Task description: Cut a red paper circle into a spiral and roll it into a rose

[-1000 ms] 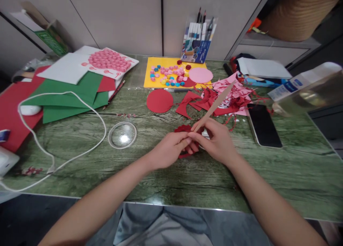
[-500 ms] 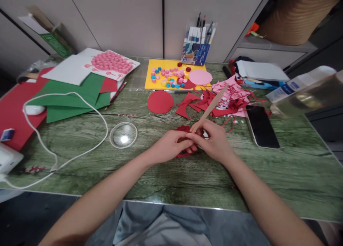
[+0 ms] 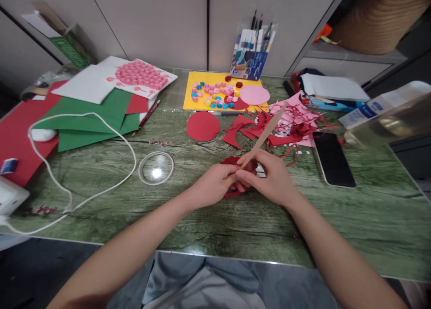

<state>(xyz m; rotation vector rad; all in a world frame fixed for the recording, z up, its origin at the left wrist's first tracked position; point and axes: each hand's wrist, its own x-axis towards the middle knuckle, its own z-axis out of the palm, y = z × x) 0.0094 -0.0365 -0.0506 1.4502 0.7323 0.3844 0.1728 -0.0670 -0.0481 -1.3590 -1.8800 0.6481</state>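
Over the middle of the table my hands meet fingertip to fingertip. A long, flat tan strip (image 3: 267,131) slants up and right from my right hand (image 3: 269,174), its lower end between the closed thumb and fingers. My left hand (image 3: 215,183) is closed in a pinch beside that end; what lies between its fingertips is hidden. Under both hands is a dark red paper piece with a scalloped edge (image 3: 231,160), mostly covered. A small whitish item (image 3: 260,170) shows beside my right fingers, too covered to name.
Behind my hands lie a red paper circle (image 3: 203,126), red and pink paper scraps (image 3: 286,125) and a yellow sheet (image 3: 191,103) bearing small coloured balls. A phone (image 3: 334,160) lies at right. On the left are a white tape ring (image 3: 156,168), a white cable (image 3: 133,152) and green paper (image 3: 90,116).
The view has shifted slightly. My hands stay together at the strip's lower end, with only a small shift of the fingers; the strip keeps its slant.
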